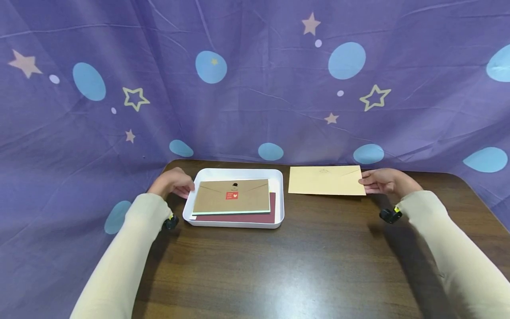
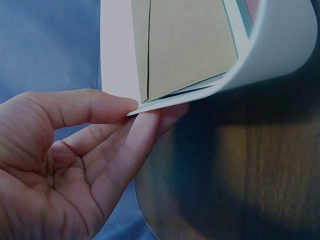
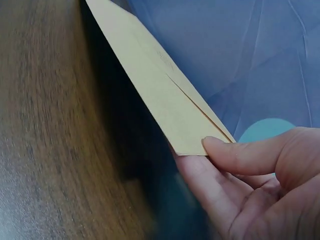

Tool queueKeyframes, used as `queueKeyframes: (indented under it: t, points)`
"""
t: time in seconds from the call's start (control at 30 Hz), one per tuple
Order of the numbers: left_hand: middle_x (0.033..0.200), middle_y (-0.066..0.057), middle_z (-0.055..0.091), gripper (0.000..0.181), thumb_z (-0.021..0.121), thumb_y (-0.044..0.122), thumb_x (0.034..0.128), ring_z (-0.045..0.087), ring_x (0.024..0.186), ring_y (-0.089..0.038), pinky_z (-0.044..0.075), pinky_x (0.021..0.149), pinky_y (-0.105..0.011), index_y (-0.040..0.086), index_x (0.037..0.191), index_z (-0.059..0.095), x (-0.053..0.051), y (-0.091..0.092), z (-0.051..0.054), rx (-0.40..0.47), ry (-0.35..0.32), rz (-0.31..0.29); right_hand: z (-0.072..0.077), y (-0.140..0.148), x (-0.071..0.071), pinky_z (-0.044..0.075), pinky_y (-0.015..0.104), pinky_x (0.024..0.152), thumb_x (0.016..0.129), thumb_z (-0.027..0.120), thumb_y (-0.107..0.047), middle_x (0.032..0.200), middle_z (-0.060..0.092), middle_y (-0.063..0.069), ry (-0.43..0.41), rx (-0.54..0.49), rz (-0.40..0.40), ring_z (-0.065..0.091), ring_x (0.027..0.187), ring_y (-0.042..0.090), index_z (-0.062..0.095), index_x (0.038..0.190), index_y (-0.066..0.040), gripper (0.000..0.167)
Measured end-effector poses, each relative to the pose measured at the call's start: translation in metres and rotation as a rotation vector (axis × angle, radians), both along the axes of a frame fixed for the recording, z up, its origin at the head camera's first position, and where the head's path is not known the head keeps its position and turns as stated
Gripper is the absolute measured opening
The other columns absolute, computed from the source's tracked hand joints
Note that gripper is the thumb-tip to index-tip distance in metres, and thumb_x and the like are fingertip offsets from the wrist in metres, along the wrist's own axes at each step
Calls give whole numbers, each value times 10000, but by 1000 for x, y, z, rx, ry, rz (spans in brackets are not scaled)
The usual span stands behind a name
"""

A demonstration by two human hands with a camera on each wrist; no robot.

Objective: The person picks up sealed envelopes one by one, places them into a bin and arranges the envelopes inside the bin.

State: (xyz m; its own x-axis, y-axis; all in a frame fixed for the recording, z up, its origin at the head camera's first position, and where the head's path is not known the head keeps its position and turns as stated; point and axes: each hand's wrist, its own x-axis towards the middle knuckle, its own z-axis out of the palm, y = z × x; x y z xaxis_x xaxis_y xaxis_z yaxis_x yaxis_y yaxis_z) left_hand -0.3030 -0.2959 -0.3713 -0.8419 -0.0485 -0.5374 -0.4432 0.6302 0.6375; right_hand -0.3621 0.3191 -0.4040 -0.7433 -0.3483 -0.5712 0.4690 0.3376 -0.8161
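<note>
My left hand (image 1: 172, 182) pinches the left rim of a white tray (image 1: 235, 223), thumb on top and fingers beneath, as the left wrist view shows. Inside the tray lies a brown envelope (image 1: 215, 201) with a red heart sticker (image 1: 232, 195), on top of a dark red envelope (image 1: 255, 218) and some white paper. To the right of the tray, my right hand (image 1: 384, 181) holds a pale yellow envelope (image 1: 324, 184) by its right end. In the right wrist view the thumb (image 3: 250, 155) presses on its face and the fingers support it from below; it is raised off the table.
The brown wooden table (image 1: 279, 257) has rounded far corners. Right behind it hangs a purple curtain (image 1: 255, 110) with stars and blue ovals. Each wrist wears a small black camera, such as the right one (image 1: 390, 215).
</note>
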Motion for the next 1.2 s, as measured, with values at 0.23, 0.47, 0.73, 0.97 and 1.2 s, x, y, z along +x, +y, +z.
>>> queueKeyframes:
  t: [0.23,0.47,0.73,0.97,1.2]
  points:
    - [682,-48,596,53,592,-39,828,631,562,-105,635,595,-213,-3,793,574,-1,0,0,-6,0,2,8,-2,2,633,186,796,1046,497,-12,831,710,-96,-34,-30,-31,704,785,49,592,1020,-168,184]
    - [686,-53,593,67,603,-46,818,625,559,-104,631,585,-208,0,790,562,-2,0,-1,-6,8,1,18,-6,4,640,191,784,1052,460,2,802,719,-81,-47,-74,-51,720,765,60,643,873,-211,333]
    - [683,-50,598,61,600,-40,824,622,554,-100,630,584,-208,-1,793,564,-1,0,-2,-14,11,-5,24,-9,9,645,206,794,1061,447,-12,832,748,-45,-71,-128,-39,741,793,87,670,887,-217,349]
    - [679,-53,598,77,580,-46,839,624,549,-103,628,577,-211,-3,775,572,-1,1,0,-14,3,2,31,-18,15,644,208,811,1057,454,-6,852,739,-55,-36,-141,-36,740,811,85,659,908,-226,336]
    - [676,-55,599,50,566,-49,838,622,546,-101,629,576,-212,-46,797,594,1,2,1,-20,6,2,41,-33,20,643,213,806,1053,450,5,859,717,-69,-3,-130,-10,728,817,69,632,956,-207,295]
